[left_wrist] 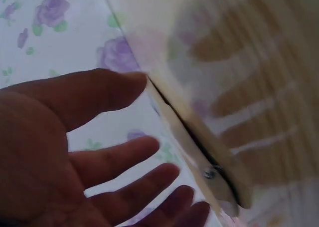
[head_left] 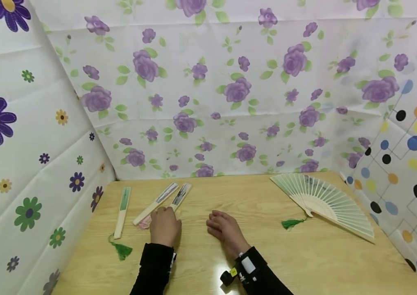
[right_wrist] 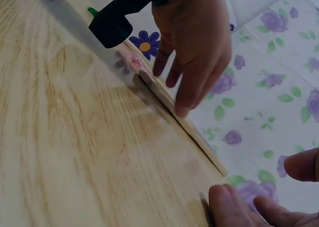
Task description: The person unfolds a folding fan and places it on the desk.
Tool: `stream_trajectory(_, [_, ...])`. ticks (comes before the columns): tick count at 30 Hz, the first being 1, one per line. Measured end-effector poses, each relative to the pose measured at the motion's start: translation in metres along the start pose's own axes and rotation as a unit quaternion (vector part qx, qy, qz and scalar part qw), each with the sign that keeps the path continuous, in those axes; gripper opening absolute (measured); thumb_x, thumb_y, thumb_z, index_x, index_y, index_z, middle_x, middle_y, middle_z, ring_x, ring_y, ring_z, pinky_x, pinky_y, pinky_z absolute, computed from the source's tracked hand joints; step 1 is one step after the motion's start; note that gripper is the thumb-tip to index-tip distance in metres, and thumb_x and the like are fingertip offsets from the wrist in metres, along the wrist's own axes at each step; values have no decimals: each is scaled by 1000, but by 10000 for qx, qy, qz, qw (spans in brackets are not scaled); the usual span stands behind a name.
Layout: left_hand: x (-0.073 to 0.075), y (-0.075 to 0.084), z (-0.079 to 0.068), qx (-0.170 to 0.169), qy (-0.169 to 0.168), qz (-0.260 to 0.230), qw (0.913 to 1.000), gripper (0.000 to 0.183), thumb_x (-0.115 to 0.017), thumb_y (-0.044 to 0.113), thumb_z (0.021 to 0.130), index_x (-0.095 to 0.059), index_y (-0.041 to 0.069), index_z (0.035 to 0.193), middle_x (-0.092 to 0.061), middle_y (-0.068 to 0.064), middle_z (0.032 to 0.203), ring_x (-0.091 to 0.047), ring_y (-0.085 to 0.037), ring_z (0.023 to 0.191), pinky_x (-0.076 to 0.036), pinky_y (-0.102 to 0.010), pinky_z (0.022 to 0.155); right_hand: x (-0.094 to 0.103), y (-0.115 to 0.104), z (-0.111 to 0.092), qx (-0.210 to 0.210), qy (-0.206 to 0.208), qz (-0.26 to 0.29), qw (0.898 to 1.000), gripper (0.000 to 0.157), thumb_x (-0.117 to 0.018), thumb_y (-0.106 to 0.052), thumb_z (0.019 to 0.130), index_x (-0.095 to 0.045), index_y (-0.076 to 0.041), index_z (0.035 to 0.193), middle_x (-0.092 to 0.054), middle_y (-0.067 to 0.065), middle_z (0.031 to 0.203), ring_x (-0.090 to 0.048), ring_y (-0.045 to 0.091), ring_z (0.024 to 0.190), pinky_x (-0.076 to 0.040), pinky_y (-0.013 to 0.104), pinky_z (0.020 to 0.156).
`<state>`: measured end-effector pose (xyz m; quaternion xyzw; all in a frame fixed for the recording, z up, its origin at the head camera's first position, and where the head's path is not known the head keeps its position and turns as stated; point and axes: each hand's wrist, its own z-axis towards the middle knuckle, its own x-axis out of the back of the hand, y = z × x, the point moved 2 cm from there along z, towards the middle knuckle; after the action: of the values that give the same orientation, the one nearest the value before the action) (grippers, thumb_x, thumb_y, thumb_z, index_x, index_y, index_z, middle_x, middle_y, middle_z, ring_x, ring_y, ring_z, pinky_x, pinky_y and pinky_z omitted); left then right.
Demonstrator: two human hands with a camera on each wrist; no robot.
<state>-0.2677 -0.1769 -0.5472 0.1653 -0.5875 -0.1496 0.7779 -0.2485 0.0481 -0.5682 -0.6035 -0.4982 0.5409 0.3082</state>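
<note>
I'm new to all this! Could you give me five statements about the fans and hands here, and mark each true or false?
1. The open fan lies to the person's right. True.
2. All the fans are spread open. False: three folded fans lie to the left.
3. The left hand is nearer the folded fans than the right hand is. True.
4. The right hand grips a fan. False: it holds nothing.
5. Both sleeves are black. True.

table [head_left: 201, 196]: wood-grain, glossy | closed fan [left_wrist: 182, 144]: smooth, wood-look | rivet [left_wrist: 209, 173]: shiny metal | open fan [head_left: 326, 200]: matt finish | sleeve [head_left: 153, 266]: matt cloth
</note>
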Motion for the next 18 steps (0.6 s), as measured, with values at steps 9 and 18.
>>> stream_trajectory(9, [-38,-18,16,-172,55,236,9996,18,-85,7,93,-70,-3,91,-68,-21,81,-69,-39,70,-58,-50,54,10,2,8,-10,-301,319,9990,53,-57,-15,119,-47,9,165,-56,29,166,-76,16,127,-67,29,108])
stream_trajectory(18, [-71,5,15,-302,-1293,-112,9911,39,-95,31,91,-65,15,72,-61,1,65,-56,-16,56,-43,-32,50,8,2,9,165,-46,-46,9998,51,-62,-10,116,-52,11,161,-60,30,161,-75,18,128,-66,26,108])
